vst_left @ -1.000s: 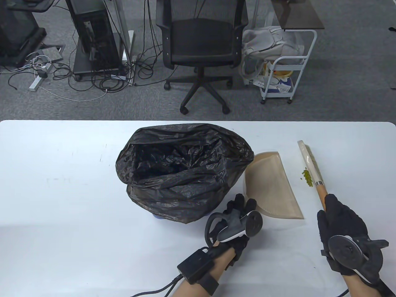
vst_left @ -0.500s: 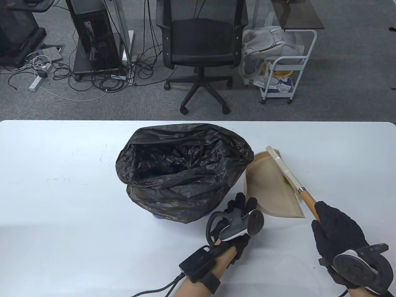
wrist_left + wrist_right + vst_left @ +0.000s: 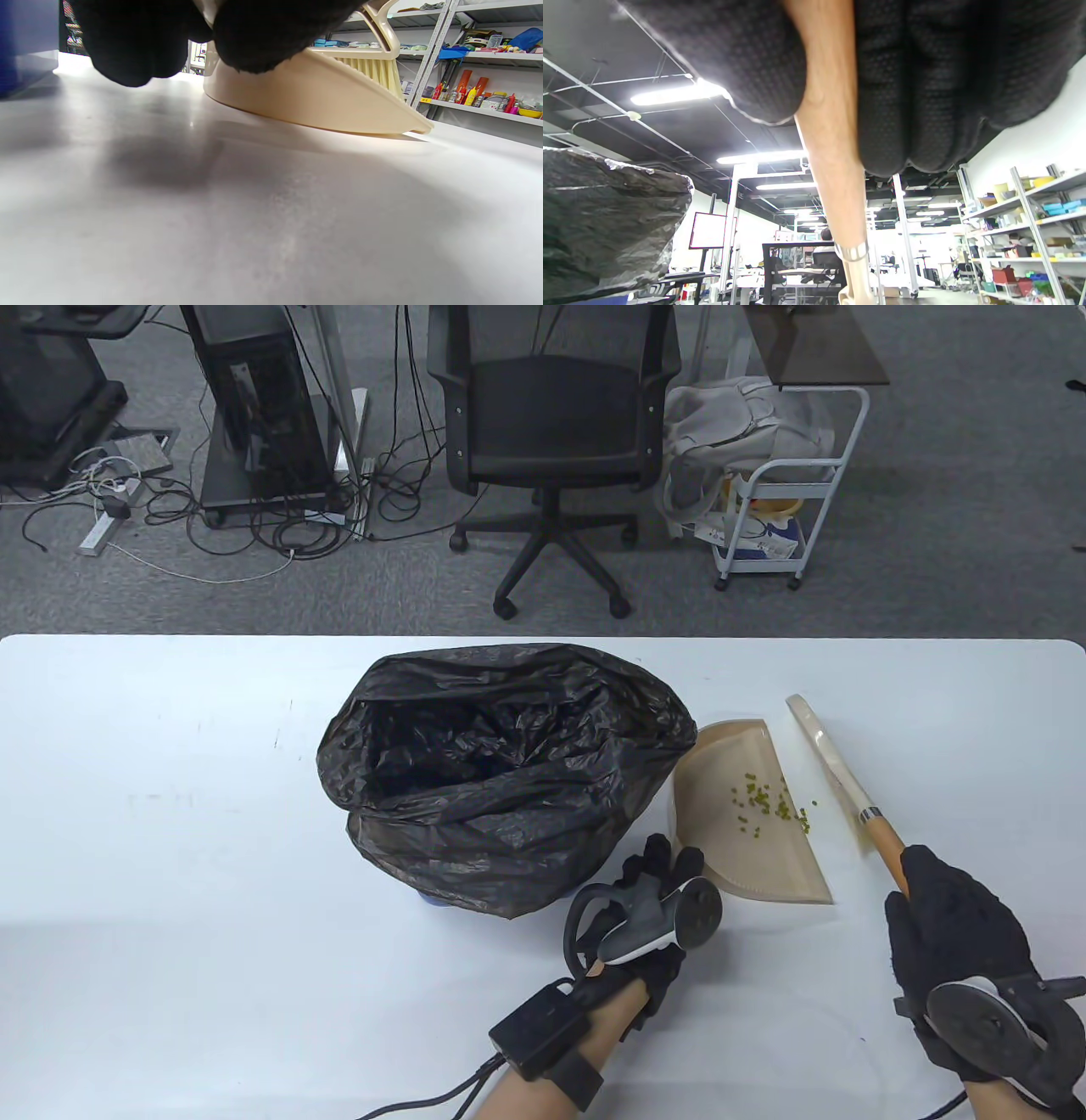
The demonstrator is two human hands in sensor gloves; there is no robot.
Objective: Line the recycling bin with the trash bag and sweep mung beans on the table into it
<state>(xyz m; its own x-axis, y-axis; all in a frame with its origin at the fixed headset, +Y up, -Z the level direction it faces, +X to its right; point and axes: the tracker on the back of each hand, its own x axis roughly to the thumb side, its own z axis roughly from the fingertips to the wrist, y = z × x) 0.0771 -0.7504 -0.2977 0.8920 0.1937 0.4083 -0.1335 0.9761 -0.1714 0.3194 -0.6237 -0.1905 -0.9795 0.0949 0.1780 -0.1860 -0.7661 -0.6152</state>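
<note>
Right now the recycling bin [image 3: 434,899] stands near the middle of the white table [image 3: 170,831], almost wholly covered by the black trash bag [image 3: 501,768], whose crumpled mouth gapes upward; only a sliver of blue shows at its near base. Just beside the bag on its right lies the beige dustpan [image 3: 747,823], its flat lip facing right. A scatter of mung beans [image 3: 764,804] sits on the pan's floor, and a few more beans lie on the table just past the lip.

The left hand [image 3: 657,899] holds the near corner of the dustpan, fingers curled over its edge; in the left wrist view the gloved fingertips [image 3: 271,38] press on the pan's rim, and the pan's curved underside rests on the table. The tracker [image 3: 653,920] sits on the back of that hand.

The right hand [image 3: 954,929] is wrapped tightly round the wooden handle of the brush [image 3: 836,768], which points away toward the far right of the pan. The brush head is close to the lip, apart from the pan. In the right wrist view the fingers [image 3: 925,84] close fully round the handle [image 3: 831,140], with its metal band below them.

Beyond the table stand an office chair [image 3: 551,432] and a white cart [image 3: 780,500].
</note>
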